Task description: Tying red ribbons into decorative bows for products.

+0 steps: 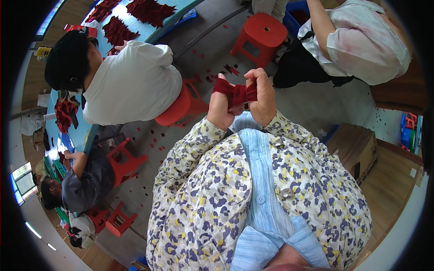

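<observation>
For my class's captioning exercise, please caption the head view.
Left hand and right hand hold dark red fabric between them, with red stools nearby.

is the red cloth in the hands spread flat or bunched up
Bunched up: the cloth gathers into narrow folds between the left hand and right hand.

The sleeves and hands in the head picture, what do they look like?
Both sleeves are long and cream-white, blotched with dark purple, yellow and grey, reaching about the wrists. The left hand and right hand are bare, with no gloves.
</observation>
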The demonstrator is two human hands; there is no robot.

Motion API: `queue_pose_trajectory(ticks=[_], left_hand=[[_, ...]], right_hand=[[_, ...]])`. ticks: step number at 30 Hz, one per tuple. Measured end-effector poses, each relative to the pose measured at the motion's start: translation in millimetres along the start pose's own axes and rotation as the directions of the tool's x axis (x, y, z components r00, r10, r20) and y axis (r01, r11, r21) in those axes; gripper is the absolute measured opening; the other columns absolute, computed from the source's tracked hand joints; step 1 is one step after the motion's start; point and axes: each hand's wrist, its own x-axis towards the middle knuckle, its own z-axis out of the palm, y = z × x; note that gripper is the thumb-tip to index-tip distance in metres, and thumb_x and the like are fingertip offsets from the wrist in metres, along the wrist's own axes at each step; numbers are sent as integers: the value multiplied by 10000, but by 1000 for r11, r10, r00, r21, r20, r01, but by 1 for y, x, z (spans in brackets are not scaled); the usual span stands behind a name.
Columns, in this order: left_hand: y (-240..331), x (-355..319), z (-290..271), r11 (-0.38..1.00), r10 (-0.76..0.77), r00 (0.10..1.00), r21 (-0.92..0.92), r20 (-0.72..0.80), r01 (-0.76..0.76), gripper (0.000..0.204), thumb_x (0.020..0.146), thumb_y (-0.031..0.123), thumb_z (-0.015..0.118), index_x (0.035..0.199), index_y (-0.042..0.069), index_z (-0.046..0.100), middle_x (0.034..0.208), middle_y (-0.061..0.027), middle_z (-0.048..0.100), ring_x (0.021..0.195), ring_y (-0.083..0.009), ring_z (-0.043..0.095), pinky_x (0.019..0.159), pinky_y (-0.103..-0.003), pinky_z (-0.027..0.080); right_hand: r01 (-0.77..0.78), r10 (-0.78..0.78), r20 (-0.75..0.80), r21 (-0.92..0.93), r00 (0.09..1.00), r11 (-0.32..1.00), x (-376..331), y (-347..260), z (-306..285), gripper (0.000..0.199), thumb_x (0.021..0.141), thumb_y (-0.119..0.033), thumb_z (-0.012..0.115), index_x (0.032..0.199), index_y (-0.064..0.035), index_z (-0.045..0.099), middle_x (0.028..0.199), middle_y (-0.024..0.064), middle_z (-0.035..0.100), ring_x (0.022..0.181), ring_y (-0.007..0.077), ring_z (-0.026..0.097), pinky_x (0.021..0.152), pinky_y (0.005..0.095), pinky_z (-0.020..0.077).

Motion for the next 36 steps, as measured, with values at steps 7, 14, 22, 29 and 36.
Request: queue_pose_trajectory(ticks=[7,14,22,29,36], left_hand=[[3,-6,7,750,564,809,305,168,-586,474,926,509,467,741,82,558,695,-22,579,594,-108,553,526,-248,420],[11,9,-5,998,3,998,55,57,-6,520,910,567,443,618,137,471,596,3,500,470,-119,459,453,-252,366],[6,9,-2,986,-166,954,57,248,156,542,898,613,406,618,153,459,595,20,500,444,-90,442,401,-228,321],[5,5,9,996,-59,994,72,90,53,534,911,580,421,644,130,531,624,11,532,473,-101,484,403,-239,344],[8,-3,16,473,640,707,571,300,-671,549,935,538,413,563,136,447,560,5,471,459,-111,450,415,-265,357]], right_hand=[[25,-25,50,2,998,1000,0,10,-1,298,701,84,543,964,-47,498,804,104,527,744,297,527,668,353,429],[129,-128,85,-4,988,992,-2,3,-2,337,710,86,557,1010,-56,500,784,89,536,696,254,554,637,327,445],[-28,21,67,117,998,993,-8,1,-6,379,728,101,479,1077,-47,479,728,46,511,688,125,507,642,229,417],[86,-88,22,95,996,992,-4,6,-8,89,794,35,524,859,-25,531,695,71,562,607,158,515,602,254,431],[-196,185,66,390,981,900,-12,9,2,52,886,-47,506,848,-12,507,778,47,563,666,102,502,618,253,427]])
